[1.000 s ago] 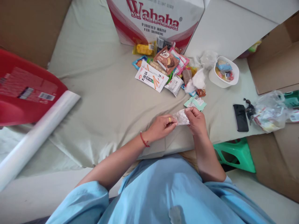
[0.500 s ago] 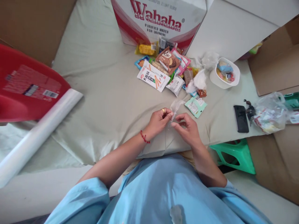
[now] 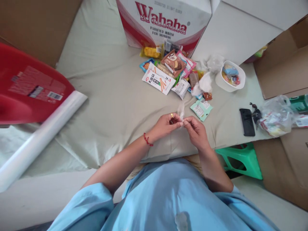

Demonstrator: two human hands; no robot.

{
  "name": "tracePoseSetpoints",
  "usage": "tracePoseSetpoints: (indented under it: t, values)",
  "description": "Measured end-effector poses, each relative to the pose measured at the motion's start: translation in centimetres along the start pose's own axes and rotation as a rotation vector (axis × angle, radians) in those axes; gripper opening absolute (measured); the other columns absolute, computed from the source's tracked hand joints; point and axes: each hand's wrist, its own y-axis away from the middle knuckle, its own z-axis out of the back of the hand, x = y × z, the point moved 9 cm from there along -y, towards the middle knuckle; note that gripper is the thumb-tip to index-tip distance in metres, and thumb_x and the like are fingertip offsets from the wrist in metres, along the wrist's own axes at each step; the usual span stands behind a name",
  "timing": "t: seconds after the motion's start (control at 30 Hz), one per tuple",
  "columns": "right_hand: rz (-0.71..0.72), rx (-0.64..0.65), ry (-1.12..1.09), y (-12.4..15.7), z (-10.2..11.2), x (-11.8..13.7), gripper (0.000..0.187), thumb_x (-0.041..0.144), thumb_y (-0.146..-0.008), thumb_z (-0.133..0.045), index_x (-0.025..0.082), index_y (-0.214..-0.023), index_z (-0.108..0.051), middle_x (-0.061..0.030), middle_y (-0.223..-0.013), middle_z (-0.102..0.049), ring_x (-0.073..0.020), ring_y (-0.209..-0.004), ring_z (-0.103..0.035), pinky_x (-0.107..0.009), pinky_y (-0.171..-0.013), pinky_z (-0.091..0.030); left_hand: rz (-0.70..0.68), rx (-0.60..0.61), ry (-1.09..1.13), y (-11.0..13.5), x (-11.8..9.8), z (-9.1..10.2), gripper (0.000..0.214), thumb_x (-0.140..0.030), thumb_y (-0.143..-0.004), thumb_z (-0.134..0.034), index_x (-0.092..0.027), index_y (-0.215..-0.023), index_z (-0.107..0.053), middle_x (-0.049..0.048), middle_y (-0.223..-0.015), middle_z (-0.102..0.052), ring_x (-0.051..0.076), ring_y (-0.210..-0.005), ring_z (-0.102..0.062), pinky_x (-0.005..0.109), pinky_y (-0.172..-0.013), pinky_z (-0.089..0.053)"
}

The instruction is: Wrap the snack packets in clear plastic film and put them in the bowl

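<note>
With fingers curled nearly closed, my left hand (image 3: 167, 124) and right hand (image 3: 196, 131) are pinching the clear plastic piece (image 3: 181, 110) between them, already bunched narrow, its upper end standing loose, while the mint-green packet (image 3: 201, 109) is lying untouched beyond.

This looks like a home, with snack packets (image 3: 158, 79) and a phone (image 3: 247, 122) on a cloth-covered surface (image 3: 106, 86).

free: bare cloth (image 3: 115, 93), left | blocked: snack pile (image 3: 169, 66), ahead (mint packet (image 3: 201, 109) nearer) | phone (image 3: 247, 122), right
</note>
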Motion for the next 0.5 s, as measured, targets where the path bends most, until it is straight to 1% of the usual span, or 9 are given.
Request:
tracePoseSetpoints:
  t: [0.07,0.17,0.27,0.37,0.43,0.5]
  values:
    - [-0.01,-0.027,-0.004,0.2,0.3,-0.2,0.031,0.053,-0.101,-0.063,0.024,-0.09,-0.069,-0.0012,-0.085,-0.065,-0.0178,-0.08,-0.059,-0.03,-0.077,-0.046,-0.008,-0.011,0.038,-0.1,-0.1,0.3,0.042,-0.056,-0.081,-0.082,-0.016,-0.086,-0.068,0.0,-0.077,-0.064,0.012,-0.07,-0.054,0.027,-0.069,-0.041]
    - [-0.042,-0.093,-0.038,0.5,1.2,-0.9,0.03,0.051,-0.101,-0.063,0.024,-0.09,-0.067,0.0,-0.082,-0.063,-0.0173,-0.078,-0.057,-0.03,-0.077,-0.045,-0.021,-0.069,0.115,-0.2,-0.2,1.2,0.042,-0.056,-0.079,-0.083,-0.017,-0.083,-0.067,-0.0008,-0.077,-0.062,0.011,-0.071,-0.052,0.027,-0.07,-0.042]
    - [-0.094,-0.151,-0.109,0.9,2.4,-2.5,0.029,0.051,-0.101,-0.063,0.024,-0.091,-0.066,0.0007,-0.081,-0.062,-0.0165,-0.079,-0.056,-0.029,-0.078,-0.045,-0.01,-0.15,0.237,-0.4,0.0,2.2,0.041,-0.053,-0.077,-0.085,-0.019,-0.083,-0.063,-0.0033,-0.074,-0.056,0.01,-0.066,-0.047,0.026,-0.065,-0.04]
    - [-0.179,-0.134,-0.172,1.2,3.2,-4.5,0.033,0.055,-0.098,-0.066,0.023,-0.088,-0.066,0.0012,-0.08,-0.061,-0.0158,-0.076,-0.056,-0.029,-0.076,-0.047,-0.01,-0.216,0.341,-0.4,0.2,3.2,0.037,-0.047,-0.077,-0.085,-0.021,-0.083,-0.06,-0.0038,-0.074,-0.055,0.01,-0.066,-0.048,0.025,-0.066,-0.041]
    - [-0.215,-0.117,-0.18,1.2,3.6,-5.1,0.036,0.06,-0.096,-0.066,0.024,-0.091,-0.067,-0.0005,-0.086,-0.065,-0.0168,-0.08,-0.059,-0.03,-0.078,-0.05,-0.022,-0.219,0.341,-0.4,0.1,3.4,0.034,-0.044,-0.076,-0.084,-0.021,-0.082,-0.06,-0.0016,-0.082,-0.061,0.011,-0.071,-0.052,0.027,-0.071,-0.044]
    - [-0.178,-0.128,-0.155,0.8,4.0,-4.6,0.04,0.064,-0.094,-0.067,0.025,-0.103,-0.069,-0.0039,-0.103,-0.069,-0.0196,-0.094,-0.064,-0.033,-0.085,-0.054,-0.041,-0.192,0.291,-0.3,-0.2,3.1,0.031,-0.042,-0.076,-0.083,-0.021,-0.08,-0.061,0.001,-0.09,-0.066,0.014,-0.08,-0.057,0.029,-0.078,-0.046]
